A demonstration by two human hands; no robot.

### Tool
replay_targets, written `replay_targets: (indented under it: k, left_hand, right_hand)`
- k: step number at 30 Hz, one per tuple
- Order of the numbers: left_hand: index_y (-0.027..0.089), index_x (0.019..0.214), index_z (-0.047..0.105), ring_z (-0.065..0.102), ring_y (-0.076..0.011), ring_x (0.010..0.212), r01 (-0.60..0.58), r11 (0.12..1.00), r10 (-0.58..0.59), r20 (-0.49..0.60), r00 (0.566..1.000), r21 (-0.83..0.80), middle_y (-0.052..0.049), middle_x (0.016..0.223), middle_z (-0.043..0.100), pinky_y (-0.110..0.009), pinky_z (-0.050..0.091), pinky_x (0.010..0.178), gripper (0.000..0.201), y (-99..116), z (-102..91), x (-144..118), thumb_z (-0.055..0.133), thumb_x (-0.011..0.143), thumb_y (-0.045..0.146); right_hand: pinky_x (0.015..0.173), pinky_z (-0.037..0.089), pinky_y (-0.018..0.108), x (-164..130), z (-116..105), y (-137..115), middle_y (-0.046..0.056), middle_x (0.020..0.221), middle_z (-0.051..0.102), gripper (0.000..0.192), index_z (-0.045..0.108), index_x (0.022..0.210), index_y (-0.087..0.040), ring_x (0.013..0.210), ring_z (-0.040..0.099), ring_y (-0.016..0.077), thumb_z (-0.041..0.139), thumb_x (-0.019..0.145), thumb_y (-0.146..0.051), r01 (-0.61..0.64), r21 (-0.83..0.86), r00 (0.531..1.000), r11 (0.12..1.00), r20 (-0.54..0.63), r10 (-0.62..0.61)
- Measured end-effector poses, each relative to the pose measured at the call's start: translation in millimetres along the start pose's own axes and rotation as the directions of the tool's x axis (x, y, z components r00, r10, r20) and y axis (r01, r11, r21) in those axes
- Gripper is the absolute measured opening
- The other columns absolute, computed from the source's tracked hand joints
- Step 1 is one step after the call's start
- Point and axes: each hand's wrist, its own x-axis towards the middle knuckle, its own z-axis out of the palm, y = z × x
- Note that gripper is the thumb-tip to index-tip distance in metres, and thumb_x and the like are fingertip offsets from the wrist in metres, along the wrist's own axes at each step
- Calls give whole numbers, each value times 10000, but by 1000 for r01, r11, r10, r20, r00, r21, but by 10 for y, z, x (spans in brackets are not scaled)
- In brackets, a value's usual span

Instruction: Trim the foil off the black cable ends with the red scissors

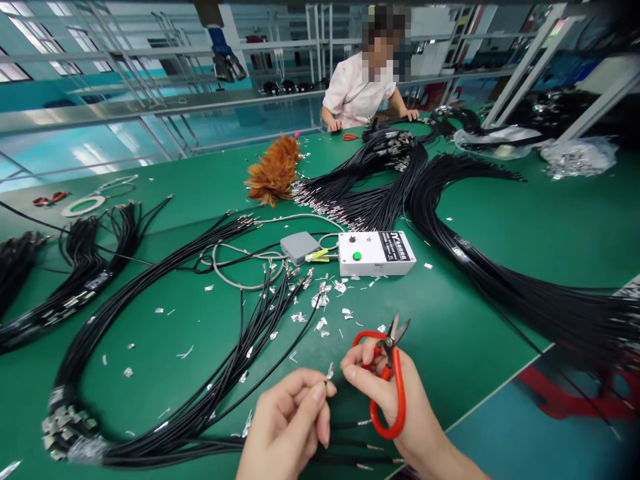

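Note:
My left hand (pixel 293 417) is closed in a pinch on the end of a black cable, where a bit of silvery foil (pixel 330 371) sticks up from the fingertips. Beside it, my right hand (pixel 395 387) is wrapped round red-handled scissors (pixel 401 400). Their blades point up and away, slightly apart. Thumb and finger of that hand come close together near the left fingertips, without touching them. A looped bundle of black cables (pixel 145 287) lies to the left, several stripped ends fanned out near the middle. More cable ends poke out under my left hand.
A white box with a green button (pixel 377 253) stands mid-table, beside a grey block (pixel 300 247). Foil scraps (pixel 320 301) litter the green table (pixel 200 393). Black cable bundles (pixel 465 253) lie right and left. A brown feather duster (pixel 274 170) lies farther back. A person (pixel 363 90) sits across.

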Motion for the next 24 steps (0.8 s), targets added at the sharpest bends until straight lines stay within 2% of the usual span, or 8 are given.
replay_targets:
  k: [4, 5, 7, 9, 11, 18, 21, 24]
  left_hand:
    - [102, 849, 519, 194, 5, 370, -10, 999, 8, -68, 998, -30, 6, 501, 483, -157, 56, 390, 421, 108, 45, -65, 618, 758, 502]
    - [102, 850, 526, 192, 3, 378, -11, 999, 9, -75, 997, -36, 9, 501, 476, -154, 59, 393, 405, 125, 54, -75, 618, 763, 486]
    - [101, 852, 534, 189, -1, 397, -7, 999, 4, -81, 997, -37, 18, 501, 458, -151, 61, 405, 381, 144, 62, -85, 615, 772, 465]
    - [101, 852, 542, 182, -2, 407, 7, 1000, -9, -77, 997, -26, 25, 498, 440, -155, 63, 419, 379, 141, 62, -86, 606, 784, 468]
    - [98, 837, 549, 201, -10, 423, -3, 1000, 1, -69, 998, -30, 27, 497, 429, -169, 83, 441, 386, 123, 57, -85, 608, 787, 476]
    - [99, 815, 562, 283, -49, 480, -41, 998, 39, -38, 999, -55, 23, 502, 409, -193, 155, 486, 380, 92, 39, -99, 633, 766, 469]
    - [100, 794, 546, 298, -50, 473, -42, 998, 41, -24, 999, -41, 20, 497, 407, -184, 157, 479, 367, 126, 45, -119, 615, 777, 460]
    - [94, 775, 545, 287, -49, 478, -40, 999, 38, -61, 997, -25, 20, 499, 395, -179, 160, 490, 331, 169, 72, -143, 593, 781, 421]
  right_hand:
    - [665, 406, 230, -32, -158, -100, 17, 796, 553, 317, 457, 783, -151, 697, 498, 107, 640, 787, -409, -18, -350, 987, 937, 141, 72]
    - [651, 394, 234, -50, -197, -132, 13, 778, 538, 305, 479, 787, -155, 688, 484, 112, 627, 796, -422, -9, -500, 979, 866, 174, 110]
    - [616, 356, 244, -87, -253, -191, 10, 758, 518, 327, 484, 742, -160, 673, 458, 122, 650, 764, -441, 52, -760, 972, 648, 187, 142]
    - [573, 306, 249, -110, -266, -234, 7, 725, 505, 378, 455, 684, -159, 636, 427, 120, 675, 725, -464, 110, -878, 966, 465, 205, 159]
    - [540, 260, 249, -112, -239, -259, 1, 686, 496, 411, 435, 655, -156, 597, 399, 112, 672, 720, -486, 149, -907, 954, 393, 237, 184]
    - [494, 210, 235, -19, -101, -314, -24, 575, 405, 477, 414, 608, -146, 554, 307, 88, 674, 689, -538, 165, -898, 935, 408, 274, 224]
    - [464, 184, 220, 18, -134, -316, -25, 578, 284, 496, 384, 612, -143, 560, 225, 85, 672, 688, -539, 58, -855, 886, 515, 282, 369]
    - [465, 191, 211, 39, -191, -309, -15, 608, 268, 484, 383, 620, -144, 570, 220, 86, 641, 723, -539, -26, -773, 811, 634, 354, 466]
